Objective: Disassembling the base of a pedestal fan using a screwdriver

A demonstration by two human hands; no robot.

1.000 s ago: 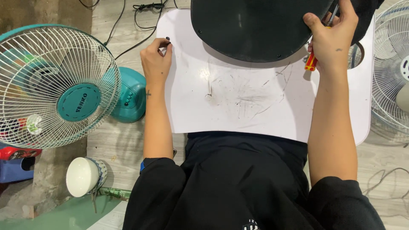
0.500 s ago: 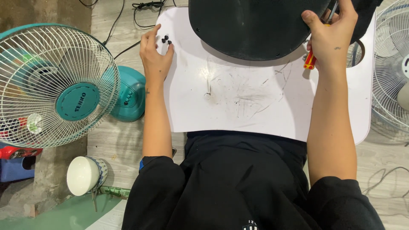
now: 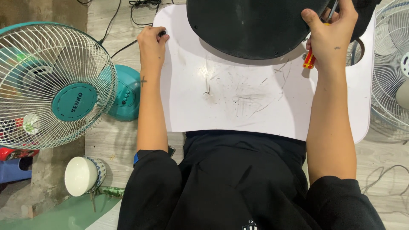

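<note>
**Head view: two hands at a white work tray with a black round base**

Head camera looks down on a person in a black shirt who sits behind a white tray table, its surface marked with dark scratches. At the far side of the tray lies a large black round base, which partly goes out of the picture at the top.

The right hand is at the right edge of this base. Its fingers are closed around a screwdriver with a red and yellow handle; the thumb presses on the rim of the base, and the handle end shows below the palm.

The left hand rests on the far left corner of the tray, well apart from the base. Its fingers are curled narrow, pinching a small dark part between the fingertips; I cannot tell what kind of part it is.

On the floor to the left stands a teal fan with a white wire grille, and nearer, a white bowl. Another fan grille shows at the right edge. Black cables lie on the floor at the far left.
</note>
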